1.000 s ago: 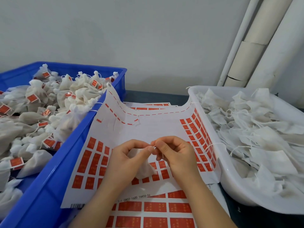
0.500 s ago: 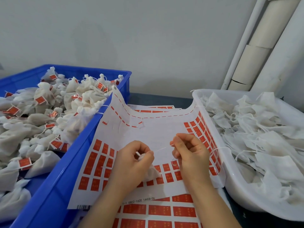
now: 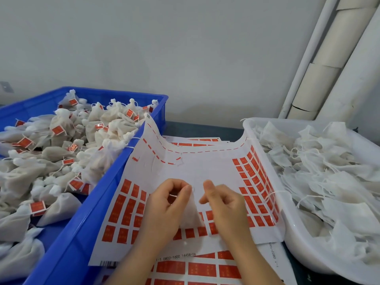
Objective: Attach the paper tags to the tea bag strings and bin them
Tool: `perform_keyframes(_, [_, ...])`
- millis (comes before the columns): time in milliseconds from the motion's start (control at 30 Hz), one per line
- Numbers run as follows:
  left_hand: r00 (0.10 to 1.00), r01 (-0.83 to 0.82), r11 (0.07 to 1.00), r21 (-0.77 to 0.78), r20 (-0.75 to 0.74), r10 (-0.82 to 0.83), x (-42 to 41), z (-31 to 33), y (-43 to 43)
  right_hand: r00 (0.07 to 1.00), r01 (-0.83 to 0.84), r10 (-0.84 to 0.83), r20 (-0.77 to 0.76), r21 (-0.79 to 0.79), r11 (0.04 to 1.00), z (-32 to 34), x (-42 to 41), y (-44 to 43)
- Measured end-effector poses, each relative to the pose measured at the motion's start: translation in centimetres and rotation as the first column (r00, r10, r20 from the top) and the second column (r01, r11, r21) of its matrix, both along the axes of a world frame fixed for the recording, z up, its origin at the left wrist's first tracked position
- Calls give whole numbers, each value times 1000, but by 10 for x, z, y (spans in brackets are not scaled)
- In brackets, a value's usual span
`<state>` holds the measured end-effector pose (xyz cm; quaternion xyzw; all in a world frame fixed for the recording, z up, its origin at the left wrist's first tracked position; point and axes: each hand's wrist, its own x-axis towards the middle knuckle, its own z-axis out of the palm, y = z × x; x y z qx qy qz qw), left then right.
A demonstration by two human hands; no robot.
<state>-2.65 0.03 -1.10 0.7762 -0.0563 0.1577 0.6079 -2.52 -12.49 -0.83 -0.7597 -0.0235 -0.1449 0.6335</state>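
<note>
Left hand (image 3: 166, 208) has its fingers curled in, and it pinches the thin top of a white tea bag (image 3: 190, 217) between thumb and finger. The tea bag hangs down from those fingertips. Its pointy end points away from the person and its wide end points back toward them, so its long way runs near to far. It rests on the sheet of tags (image 3: 197, 167), right between the two hands.

The right hand (image 3: 226, 204) is just beside the bag with its thumb sticking up and its fingers bent. I cannot tell if it holds a string or nothing.

The sheet bends like a little valley. Its left edge climbs up the wall of the blue bin (image 3: 86, 223). Its right edge climbs up the rim of the white tub (image 3: 249, 125). The hands are in the flat bottom part, with bare white paper just past the fingers. Red tags (image 3: 127, 208) sit in rows on both sides of the hands.

The blue bin is piled high with bags with tags (image 3: 61, 153). The white tub is full of plain bags (image 3: 329, 171). A strip of dark table (image 3: 201, 128) shows between them at the back.
</note>
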Motion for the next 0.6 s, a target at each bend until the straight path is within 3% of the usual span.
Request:
perform_keyframes(100, [998,38,998,41,52,-40,-1,-1,-2,990,-107,104,-95,-30,994,-2,-2,7])
perform_keyframes(233, [992,49,989,139,110,-65,-1,-3,-3,982,-133,143,-122,92,987,1,-1,4])
perform_keyframes(600, [989,37,963,266,131,-73,1,-4,-3,981,-41,100,-167,324,945,1,-2,9])
